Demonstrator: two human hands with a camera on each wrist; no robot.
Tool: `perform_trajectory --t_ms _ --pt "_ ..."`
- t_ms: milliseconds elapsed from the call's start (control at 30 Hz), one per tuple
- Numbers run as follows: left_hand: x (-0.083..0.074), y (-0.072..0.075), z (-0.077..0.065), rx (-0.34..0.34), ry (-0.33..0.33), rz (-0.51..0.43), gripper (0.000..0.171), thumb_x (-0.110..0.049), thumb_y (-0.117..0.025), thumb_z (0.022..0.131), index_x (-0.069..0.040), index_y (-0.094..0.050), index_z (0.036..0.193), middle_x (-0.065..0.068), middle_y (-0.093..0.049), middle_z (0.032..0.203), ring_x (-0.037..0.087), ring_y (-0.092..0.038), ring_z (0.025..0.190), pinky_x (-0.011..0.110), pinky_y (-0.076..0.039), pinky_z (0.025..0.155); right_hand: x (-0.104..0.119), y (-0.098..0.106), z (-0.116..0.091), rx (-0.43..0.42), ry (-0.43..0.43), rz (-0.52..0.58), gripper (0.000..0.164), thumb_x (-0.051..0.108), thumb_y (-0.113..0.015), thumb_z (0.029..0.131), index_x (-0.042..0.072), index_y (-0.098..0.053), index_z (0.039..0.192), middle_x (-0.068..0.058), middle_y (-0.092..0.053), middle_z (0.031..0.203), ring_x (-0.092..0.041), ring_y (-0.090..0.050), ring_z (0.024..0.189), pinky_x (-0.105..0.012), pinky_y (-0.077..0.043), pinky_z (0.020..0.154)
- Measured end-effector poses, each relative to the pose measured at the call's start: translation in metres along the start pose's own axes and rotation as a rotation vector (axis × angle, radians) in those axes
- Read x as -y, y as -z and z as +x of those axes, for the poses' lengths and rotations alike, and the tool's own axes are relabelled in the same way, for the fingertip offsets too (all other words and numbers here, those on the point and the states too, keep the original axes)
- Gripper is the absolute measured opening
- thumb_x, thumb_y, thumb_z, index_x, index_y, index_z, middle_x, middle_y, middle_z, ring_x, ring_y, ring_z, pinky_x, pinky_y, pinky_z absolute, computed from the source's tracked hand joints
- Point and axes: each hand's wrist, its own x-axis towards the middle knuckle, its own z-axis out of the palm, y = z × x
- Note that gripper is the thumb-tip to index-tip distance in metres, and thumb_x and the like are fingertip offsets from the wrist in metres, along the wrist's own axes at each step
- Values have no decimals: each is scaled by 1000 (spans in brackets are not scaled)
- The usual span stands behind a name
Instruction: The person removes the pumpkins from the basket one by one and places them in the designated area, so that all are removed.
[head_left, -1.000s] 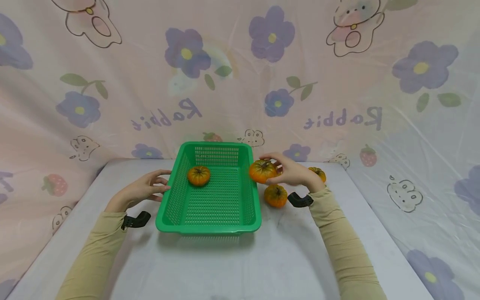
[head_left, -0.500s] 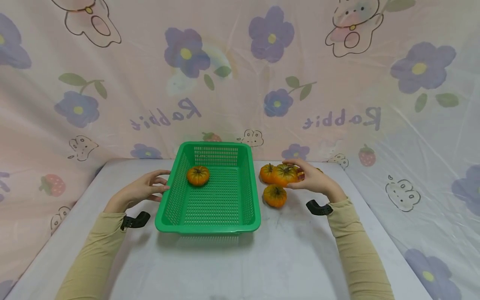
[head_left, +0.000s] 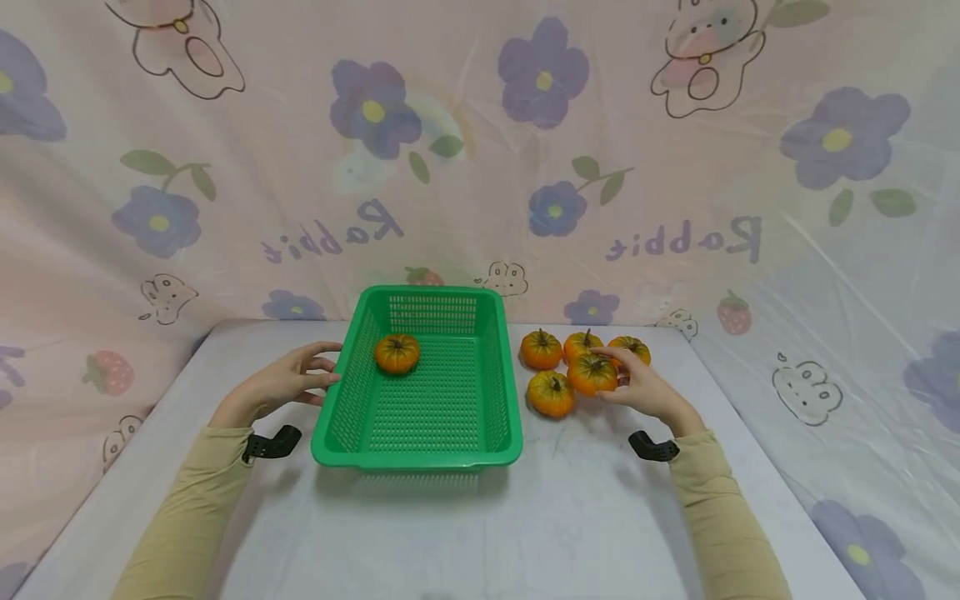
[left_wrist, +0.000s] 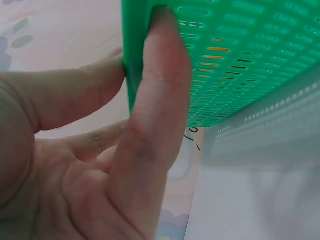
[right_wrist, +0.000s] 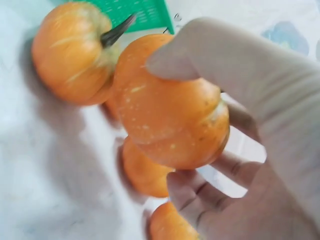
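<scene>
My left hand (head_left: 288,379) pinches the left rim of a green plastic basket (head_left: 423,458); in the left wrist view, thumb and fingers (left_wrist: 162,95) lie on either side of that rim. Inside the basket, toward its back left, sits one small orange pumpkin (head_left: 397,353). To the right of the basket, my right hand (head_left: 641,385) grips another small pumpkin (head_left: 592,375) between thumb and fingers. The right wrist view shows this held pumpkin (right_wrist: 170,110) above the white surface, with other pumpkins under and beside it.
Close around the held pumpkin are several more: a front-left pumpkin (head_left: 551,394), a back-left pumpkin (head_left: 541,349), a back-middle pumpkin (head_left: 582,346) and a back-right pumpkin (head_left: 630,348). All are on the white table (head_left: 480,533). A patterned curtain (head_left: 465,192) hangs behind.
My right hand has carried its pumpkin rightward from the basket's right rim, then slightly toward me, among the other pumpkins. The left hand and the basket stay in place.
</scene>
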Motion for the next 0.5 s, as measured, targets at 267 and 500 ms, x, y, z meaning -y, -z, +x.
perform_trajectory --t_ms 267,500 --pt "0 0 0 4 -5 8 68 -16 -58 97 -4 -17 151 24 -47 121 27 -61 96 41 -56 80 -18 -6 -8 -30 3 39 73 7 -75 83 5 -37 145 -22 -31 144 -38 -44 112 -51 -42 93" --pt "2 1 0 4 -17 13 68 -15 -58 98 -3 -16 151 25 -46 121 26 -61 95 41 -56 79 -34 -12 -8 -70 -20 45 73 9 -78 80 5 -40 143 -21 -35 141 -37 -46 109 -42 -46 89"
